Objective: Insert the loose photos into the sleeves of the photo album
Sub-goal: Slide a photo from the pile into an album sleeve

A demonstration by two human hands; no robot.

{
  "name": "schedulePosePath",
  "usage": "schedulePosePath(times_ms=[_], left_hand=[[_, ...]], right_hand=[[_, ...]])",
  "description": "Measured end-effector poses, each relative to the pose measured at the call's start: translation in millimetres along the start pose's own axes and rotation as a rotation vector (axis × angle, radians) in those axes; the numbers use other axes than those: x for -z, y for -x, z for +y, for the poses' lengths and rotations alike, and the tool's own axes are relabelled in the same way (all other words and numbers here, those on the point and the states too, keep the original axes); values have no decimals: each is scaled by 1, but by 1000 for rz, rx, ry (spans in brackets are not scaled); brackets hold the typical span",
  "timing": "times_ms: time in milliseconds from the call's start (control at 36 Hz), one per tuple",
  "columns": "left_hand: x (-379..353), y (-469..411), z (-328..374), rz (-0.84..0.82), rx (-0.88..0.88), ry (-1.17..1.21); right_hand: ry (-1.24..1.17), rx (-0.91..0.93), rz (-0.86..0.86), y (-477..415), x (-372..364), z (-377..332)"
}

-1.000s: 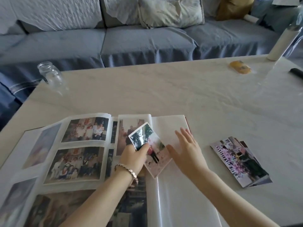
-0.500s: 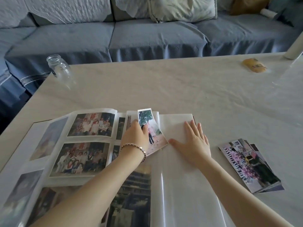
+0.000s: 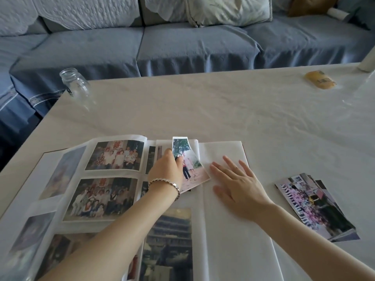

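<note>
left hand (image 3: 165, 171) pinches one portrait photo (image 3: 188, 165) by its left long edge, thumb on the print face, other fingers behind it and out of sight; right hand (image 3: 237, 185) lies flat, palm down, fingers straight and spread on the blank right-hand page of the album (image 3: 223, 240), holding nothing, just pinning the sheet; photo sits over the far half of the book, just right of the spine, slightly bowed; whether its near corner touches the page I can't tell; geometry that matters: photo's long axis runs away from the person toward the sofa (image 3: 192, 47), top end leaning a little left, near corner kicked right toward the right hand's fingertips, near but not touching; so the print is directly left of the right hand, between the two hands, and the left hand is the one feeding it; my read: target sleeve is on the blank page under the right hand, but its opening isn't visible, so entry direction is unclear; likely needs the photo squared to the page first; bowed print may snag on the sleeve lip; remaining stack of loose photos (image 3: 312, 203) lies on the table (image 3: 203, 110) right of the album, nearest the right hand, well apart from the left; left pages already filled
</note>
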State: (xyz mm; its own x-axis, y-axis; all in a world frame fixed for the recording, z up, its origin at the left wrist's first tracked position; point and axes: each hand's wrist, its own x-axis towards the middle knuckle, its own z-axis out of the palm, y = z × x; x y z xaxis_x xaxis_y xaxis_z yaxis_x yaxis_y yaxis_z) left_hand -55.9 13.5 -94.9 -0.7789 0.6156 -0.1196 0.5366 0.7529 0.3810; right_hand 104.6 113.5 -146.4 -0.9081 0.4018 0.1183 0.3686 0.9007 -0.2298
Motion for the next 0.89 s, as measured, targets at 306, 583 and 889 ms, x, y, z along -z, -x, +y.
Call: schedulePosePath(times_ms=[306,583,889], left_hand=[[5,-4,4,-36,-86,-104],[4,-5,-5,-24,-28,-15],[0,-4,-6,1,-44,-61]], right_hand=[[153,-163,86,4,-2,-6],[68,68,-234,-44,38,9],[177,316,-339,-76,37,12]])
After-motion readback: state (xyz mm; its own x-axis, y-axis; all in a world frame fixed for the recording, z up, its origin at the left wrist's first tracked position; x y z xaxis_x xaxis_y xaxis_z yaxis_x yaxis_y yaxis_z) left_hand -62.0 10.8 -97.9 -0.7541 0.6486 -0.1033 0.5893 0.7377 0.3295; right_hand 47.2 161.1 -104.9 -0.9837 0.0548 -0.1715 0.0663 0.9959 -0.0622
